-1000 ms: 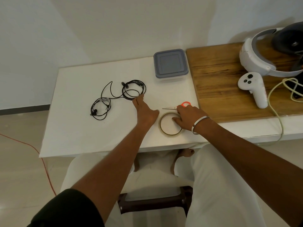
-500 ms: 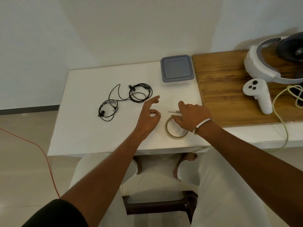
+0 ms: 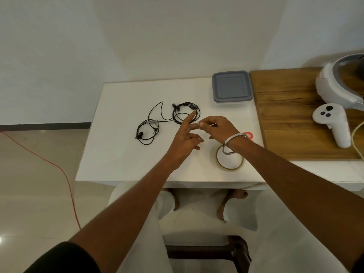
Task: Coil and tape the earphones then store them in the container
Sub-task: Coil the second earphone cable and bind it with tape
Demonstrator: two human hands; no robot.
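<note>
Black earphones (image 3: 155, 122) lie in two loose loops on the white table (image 3: 122, 154). My left hand (image 3: 185, 142) hovers just right of them, index finger stretched over the right loop, other fingers curled, holding nothing. My right hand (image 3: 218, 127) meets it, thumb and finger pinched on a small pale bit that looks like a piece of clear tape, touching a left finger. The tape roll (image 3: 229, 168) lies flat under my right wrist. The grey-lidded container (image 3: 232, 88) stands shut at the table's back right.
Scissors with a red handle (image 3: 248, 134) lie mostly hidden behind my right wrist. To the right, a wooden board (image 3: 285, 119) carries a white controller (image 3: 332, 123) and a headset (image 3: 334, 89). An orange cable (image 3: 65, 178) runs across the floor on the left.
My right hand left the tape roll and scissors and rose to my left hand's fingers. My left hand lifted off the table and extended its index finger. The camera view shifted.
</note>
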